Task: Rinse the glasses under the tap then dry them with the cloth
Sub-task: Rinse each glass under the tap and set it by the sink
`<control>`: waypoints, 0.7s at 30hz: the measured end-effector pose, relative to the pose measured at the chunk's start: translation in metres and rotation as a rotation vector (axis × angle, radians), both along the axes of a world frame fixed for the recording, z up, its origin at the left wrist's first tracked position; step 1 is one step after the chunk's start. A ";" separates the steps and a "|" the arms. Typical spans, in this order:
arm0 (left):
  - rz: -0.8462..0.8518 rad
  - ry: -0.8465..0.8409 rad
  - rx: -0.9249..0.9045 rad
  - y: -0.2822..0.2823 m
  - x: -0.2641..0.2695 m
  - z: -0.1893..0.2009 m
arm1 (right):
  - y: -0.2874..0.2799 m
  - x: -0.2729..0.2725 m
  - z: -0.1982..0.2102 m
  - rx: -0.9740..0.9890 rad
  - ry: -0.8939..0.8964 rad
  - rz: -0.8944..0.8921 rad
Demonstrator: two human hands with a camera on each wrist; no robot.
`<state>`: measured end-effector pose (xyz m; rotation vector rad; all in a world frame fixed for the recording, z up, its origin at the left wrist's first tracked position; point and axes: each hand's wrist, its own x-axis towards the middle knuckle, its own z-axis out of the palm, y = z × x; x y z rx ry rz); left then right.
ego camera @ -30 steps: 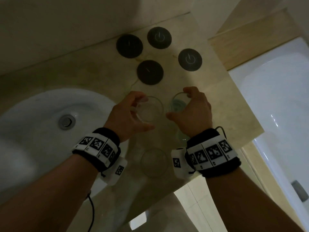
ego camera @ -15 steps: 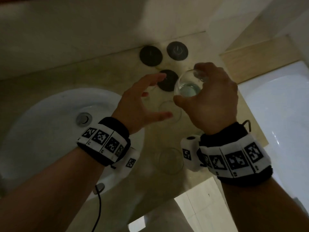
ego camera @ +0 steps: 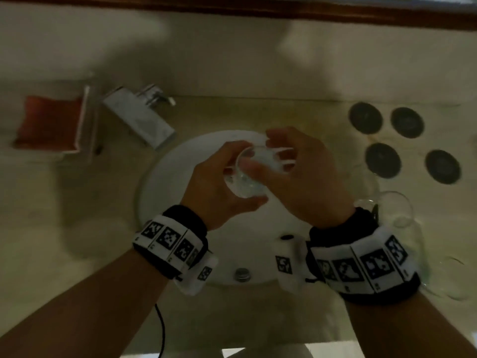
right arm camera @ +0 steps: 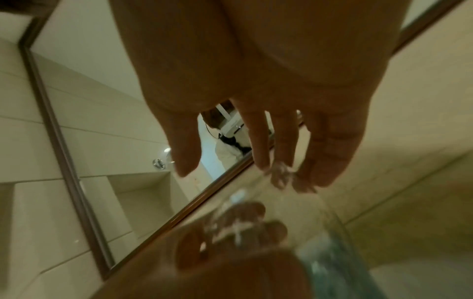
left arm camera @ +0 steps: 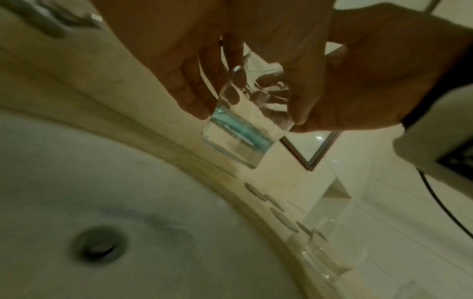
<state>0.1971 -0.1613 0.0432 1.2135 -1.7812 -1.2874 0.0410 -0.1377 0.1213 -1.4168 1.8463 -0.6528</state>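
Glass [ego camera: 245,188] over sink [ego camera: 165,192], gripped in left hand [ego camera: 214,187]; right hand [ego camera: 309,182] open, fingers spread, thumb against it.

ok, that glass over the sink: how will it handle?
Probably slippery: the glass has smooth clear walls, and will be worse once rinsed. Likely bottom-heavy for its size, given the thick base jutting past the left hand. Rigid but fragile; a slip onto the hard sink could chip it.

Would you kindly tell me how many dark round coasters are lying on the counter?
4 coasters, all on the counter right of the sink: back left, back right, front left, front right. Others may lie out of view.
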 end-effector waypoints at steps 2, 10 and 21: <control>0.120 -0.040 0.069 0.007 0.026 -0.021 | -0.022 0.018 -0.012 -0.028 -0.093 0.022; 0.481 0.005 0.271 0.012 0.066 -0.077 | -0.121 0.084 -0.062 0.079 -0.418 0.243; 0.627 0.134 0.351 -0.007 0.069 -0.080 | -0.169 0.098 -0.076 0.210 -0.496 0.193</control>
